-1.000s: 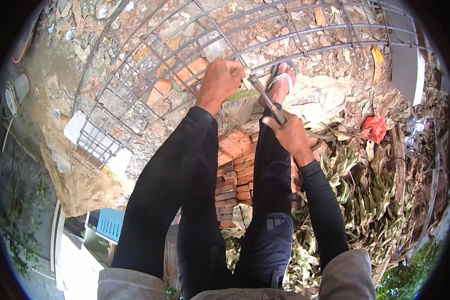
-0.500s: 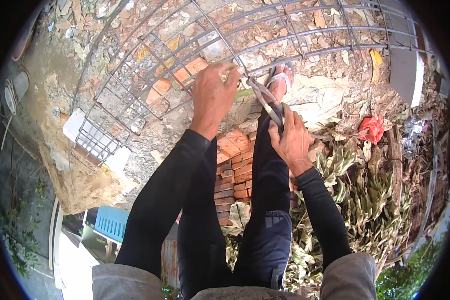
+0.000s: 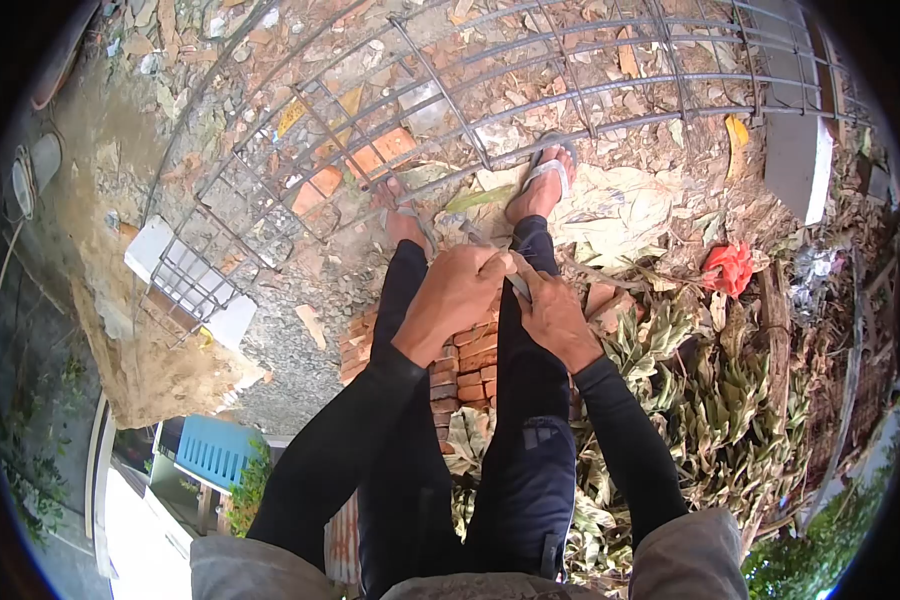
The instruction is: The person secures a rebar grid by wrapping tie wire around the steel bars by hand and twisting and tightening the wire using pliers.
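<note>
In front of my knees my two hands meet. My right hand is closed around the handles of a pair of metal pincers, whose head shows past my left hand. My left hand has its fingers pinched together against the right hand, near the handles; what lies between them is too small to make out. Beyond both hands stretches a cage of tied steel bars, and neither hand touches it.
My sandalled feet stand at the cage's near edge. Below my hands lie stacked bricks. Dried leaves and a red plastic bag lie to the right. At the left, a white board sits under the mesh.
Both hands have drawn back from the cage bar towards my body and come together. The pincers have moved away from the bar with my right hand.
</note>
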Demonstrator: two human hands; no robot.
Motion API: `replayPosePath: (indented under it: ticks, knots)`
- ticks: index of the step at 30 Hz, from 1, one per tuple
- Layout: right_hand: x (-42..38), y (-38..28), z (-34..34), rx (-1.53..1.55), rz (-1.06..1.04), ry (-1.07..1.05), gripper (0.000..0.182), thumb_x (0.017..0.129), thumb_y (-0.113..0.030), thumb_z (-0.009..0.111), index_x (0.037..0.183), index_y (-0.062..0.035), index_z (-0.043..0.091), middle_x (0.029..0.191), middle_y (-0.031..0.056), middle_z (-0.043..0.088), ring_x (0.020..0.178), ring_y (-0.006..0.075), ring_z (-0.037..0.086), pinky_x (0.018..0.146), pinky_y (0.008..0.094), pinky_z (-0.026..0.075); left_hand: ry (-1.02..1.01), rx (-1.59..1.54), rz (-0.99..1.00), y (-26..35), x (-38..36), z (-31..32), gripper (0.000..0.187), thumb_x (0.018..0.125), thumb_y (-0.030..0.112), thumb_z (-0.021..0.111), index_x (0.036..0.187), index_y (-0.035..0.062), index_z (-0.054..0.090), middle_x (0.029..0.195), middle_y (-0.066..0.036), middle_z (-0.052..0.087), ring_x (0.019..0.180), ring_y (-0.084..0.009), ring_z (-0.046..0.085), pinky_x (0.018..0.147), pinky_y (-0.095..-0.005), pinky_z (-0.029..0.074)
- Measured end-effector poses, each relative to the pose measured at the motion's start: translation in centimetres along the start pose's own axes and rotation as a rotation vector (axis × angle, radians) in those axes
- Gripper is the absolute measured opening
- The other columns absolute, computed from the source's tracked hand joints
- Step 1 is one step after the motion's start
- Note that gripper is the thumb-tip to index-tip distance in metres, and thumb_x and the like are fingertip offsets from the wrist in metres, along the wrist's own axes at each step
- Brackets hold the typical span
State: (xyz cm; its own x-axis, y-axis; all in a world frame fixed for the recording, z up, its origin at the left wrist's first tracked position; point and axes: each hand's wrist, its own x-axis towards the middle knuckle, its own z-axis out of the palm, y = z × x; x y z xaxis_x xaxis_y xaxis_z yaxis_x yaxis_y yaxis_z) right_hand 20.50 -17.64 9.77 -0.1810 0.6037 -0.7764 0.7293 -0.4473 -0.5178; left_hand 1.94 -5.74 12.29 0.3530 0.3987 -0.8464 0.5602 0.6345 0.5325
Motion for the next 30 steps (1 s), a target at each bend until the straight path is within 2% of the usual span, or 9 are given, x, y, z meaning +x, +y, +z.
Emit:
replayPosePath:
  ticks: [3,6,10,15,16,23,25,27,30]
  knots:
    - [-1.7,-0.9,-2.3,-0.091,0.041,-0.023,0.05,0.098,-0.019,0.067,0.147,-0.0151,0.059,0.11,0.0162,0.072,0.111,0.04,0.064,0.099,0.0507,0.05,-0.199,-0.712,-0.321,4.6,-5.7,-4.2,0.04,0.112,0.032,0.054,0.125,-0.0016,0.072,0.063,0.007,0.048,0.056,-0.0021,0.032,0.05,-0.0226,0.029]
    - [-2.4,1.7,-3.0,0.433,0.198,-0.13,0.042,0.101,-0.02,0.069,0.142,-0.0103,0.064,0.112,0.014,0.076,0.099,0.0354,0.072,0.091,0.0454,0.055,-0.093,-0.679,-0.293,6.1,-9.9,-6.4,0.036,0.112,0.026,0.053,0.127,-0.0015,0.07,0.063,0.009,0.032,0.053,-0.0019,0.028,0.05,-0.0215,0.023]
    - [-3.3,-2.7,-7.8,0.464,0.005,0.445,0.043,0.098,-0.02,0.077,0.133,0.0022,0.066,0.11,0.0134,0.077,0.095,0.0197,0.072,0.083,0.0362,0.056,-0.016,-0.62,-0.253,4.9,-11.5,-7.0,0.036,0.112,0.024,0.052,0.131,-0.0017,0.067,0.064,0.009,0.034,0.054,-0.002,0.03,0.05,-0.0222,0.025]
    - [3.3,-8.5,-13.7,0.884,-0.015,0.639,0.025,0.104,-0.017,0.07,0.121,0.0006,0.068,0.099,0.0073,0.074,0.085,0.0113,0.066,0.075,0.0273,0.053,-0.053,-0.558,-0.214,2.5,-11.8,-4.2,0.035,0.113,0.024,0.051,0.134,0.0007,0.067,0.068,0.007,0.042,0.057,-0.0032,0.035,0.053,-0.0229,0.029]
    - [4.5,-8.2,-14.1,0.818,-0.024,0.608,0.034,0.106,-0.021,0.066,0.13,0.0027,0.061,0.12,0.0157,0.074,0.097,0.0172,0.072,0.081,0.0295,0.058,-0.063,-0.554,-0.214,2.5,-11.8,-3.8,0.034,0.113,0.022,0.051,0.134,0.0014,0.067,0.07,0.006,0.044,0.06,-0.0042,0.039,0.055,-0.0232,0.032]
    - [11.8,-5.2,-11.2,0.539,-0.149,0.829,0.023,0.102,-0.02,0.072,0.115,-0.001,0.071,0.097,0.011,0.077,0.086,0.0159,0.072,0.076,0.0332,0.055,-0.013,-0.497,-0.109,2.5,-11.6,-2.7,0.033,0.114,0.02,0.05,0.133,-0.0004,0.067,0.074,0.004,0.049,0.062,-0.0054,0.042,0.059,-0.0241,0.038]
    - [12.9,-4.8,-10.0,0.393,-0.06,0.838,0.019,0.098,-0.018,0.074,0.111,-0.0033,0.073,0.095,0.0151,0.076,0.084,0.0324,0.074,0.077,0.0378,0.056,0.029,-0.493,-0.088,1.8,-11.5,-2.6,0.033,0.113,0.021,0.05,0.133,0.0004,0.067,0.074,0.003,0.051,0.064,-0.0052,0.043,0.059,-0.0242,0.038]
    - [13.1,-4.7,-9.4,0.242,-0.04,0.839,0.021,0.097,-0.019,0.076,0.106,0.0002,0.075,0.096,0.017,0.075,0.083,0.0265,0.07,0.077,0.0395,0.055,0.045,-0.469,-0.067,1.3,-11.0,-2.5,0.033,0.113,0.022,0.052,0.133,0.0016,0.067,0.075,0.003,0.052,0.065,-0.0048,0.044,0.059,-0.0248,0.039]
    - [12.7,-5.8,-8.8,0.144,-0.005,0.86,0.028,0.092,-0.025,0.079,0.107,-0.0011,0.077,0.105,0.0195,0.068,0.088,0.0327,0.069,0.079,0.0425,0.054,0.087,-0.392,-0.08,1.0,-10.6,-2.6,0.032,0.112,0.023,0.055,0.132,0.0024,0.068,0.075,0.001,0.054,0.066,-0.0058,0.048,0.061,-0.0263,0.043]
